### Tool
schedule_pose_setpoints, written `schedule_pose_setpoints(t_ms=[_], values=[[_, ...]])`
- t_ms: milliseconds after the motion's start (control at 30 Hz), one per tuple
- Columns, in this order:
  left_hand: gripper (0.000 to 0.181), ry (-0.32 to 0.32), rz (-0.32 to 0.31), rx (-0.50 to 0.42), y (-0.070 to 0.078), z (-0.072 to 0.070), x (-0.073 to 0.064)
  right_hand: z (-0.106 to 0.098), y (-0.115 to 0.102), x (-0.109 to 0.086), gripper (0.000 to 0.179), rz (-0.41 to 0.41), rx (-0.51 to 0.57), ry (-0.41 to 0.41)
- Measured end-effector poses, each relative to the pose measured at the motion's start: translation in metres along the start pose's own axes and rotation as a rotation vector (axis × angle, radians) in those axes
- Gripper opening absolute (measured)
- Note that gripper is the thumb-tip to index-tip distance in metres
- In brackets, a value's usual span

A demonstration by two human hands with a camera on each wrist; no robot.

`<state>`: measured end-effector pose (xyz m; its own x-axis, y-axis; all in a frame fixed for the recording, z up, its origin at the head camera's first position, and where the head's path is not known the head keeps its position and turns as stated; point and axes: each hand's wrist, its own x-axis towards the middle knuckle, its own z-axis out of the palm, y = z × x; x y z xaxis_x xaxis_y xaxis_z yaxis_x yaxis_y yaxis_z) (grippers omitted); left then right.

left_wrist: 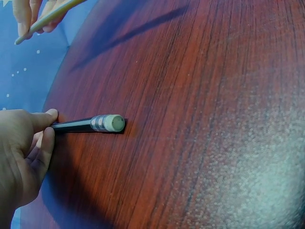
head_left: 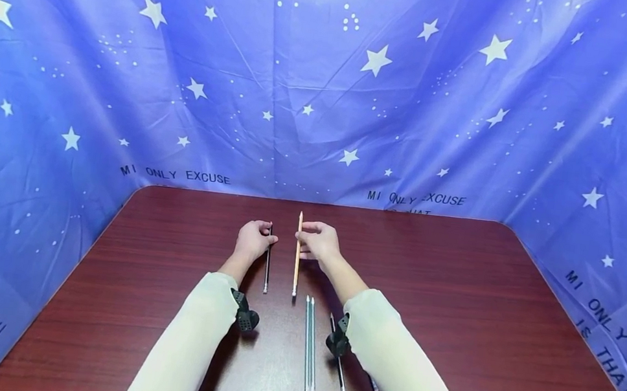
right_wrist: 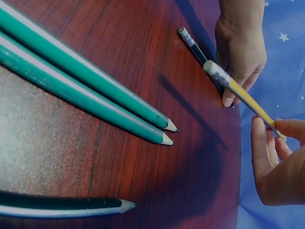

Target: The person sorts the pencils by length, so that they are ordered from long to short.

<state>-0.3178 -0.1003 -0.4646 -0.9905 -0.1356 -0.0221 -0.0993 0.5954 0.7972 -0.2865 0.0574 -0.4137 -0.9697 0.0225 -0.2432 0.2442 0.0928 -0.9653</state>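
Observation:
In the head view my left hand [head_left: 252, 240] pinches a black pencil [head_left: 267, 268] between thumb and fingers. That pencil lies on the table, its white eraser end toward me, as the left wrist view shows too. To its right, my right hand [head_left: 319, 243] holds a yellow pencil [head_left: 296, 265] by thumb and fingers, point away from me. A shadow apart from it in the right wrist view shows the yellow pencil raised off the table. Two green pencils [right_wrist: 95, 86] lie side by side nearer to me, with another black pencil [right_wrist: 62, 205] beside them.
The dark red wooden table [head_left: 170, 308] has rounded far corners. Blue star-printed cloth [head_left: 280, 87] hangs along its back and sides. One more pencil end [head_left: 373, 385] pokes out from under my right forearm. A small black camera sits on each wrist.

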Motion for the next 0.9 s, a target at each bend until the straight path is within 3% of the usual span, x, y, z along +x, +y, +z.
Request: schedule_pose_setpoints(t_ms=[333, 900], values=[[0.039, 0.003, -0.002, 0.013, 0.002, 0.0, 0.0, 0.009, -0.001, 0.008, 0.036, 0.015, 0.016, 0.016], [0.039, 0.022, 0.037, 0.024, -0.002, 0.0, 0.0, 0.023, 0.004, 0.018, 0.026, 0.026, -0.023, 0.024]])
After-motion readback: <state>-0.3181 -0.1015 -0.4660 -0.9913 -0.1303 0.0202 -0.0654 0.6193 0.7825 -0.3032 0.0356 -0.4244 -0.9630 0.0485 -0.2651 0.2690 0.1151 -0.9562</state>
